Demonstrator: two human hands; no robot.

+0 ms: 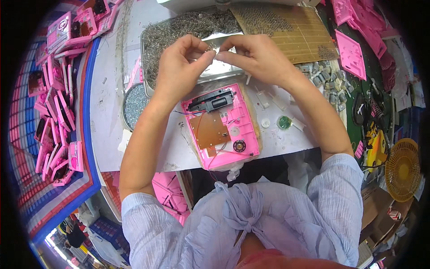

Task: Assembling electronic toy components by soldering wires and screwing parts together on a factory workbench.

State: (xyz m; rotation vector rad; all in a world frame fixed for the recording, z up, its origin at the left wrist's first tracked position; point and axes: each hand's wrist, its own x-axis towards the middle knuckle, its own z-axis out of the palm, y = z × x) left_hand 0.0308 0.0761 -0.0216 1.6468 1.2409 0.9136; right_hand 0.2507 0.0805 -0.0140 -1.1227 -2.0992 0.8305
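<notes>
My left hand (181, 67) and my right hand (257, 56) meet fingertip to fingertip over a metal tray (144, 49) heaped with small springs (197, 24). Thumb and forefinger are pinched on each side. Whatever sits between the fingertips is too small to make out. Below the hands, nearest the table's front edge, lies an open pink plastic housing (248, 130) on a clear plastic bag. Inside it are a brown circuit board (208, 130), a black mechanism (212, 102), a small round speaker (239, 145) and thin wires.
Left of the tray stands a round container of screws (135, 105). A brown board (300, 38) with springs lies behind my right hand, small motors (324, 80) beside it. Pink housings pile up on the left (56, 112) and right (351, 54). A yellow fan (402, 169) is far right.
</notes>
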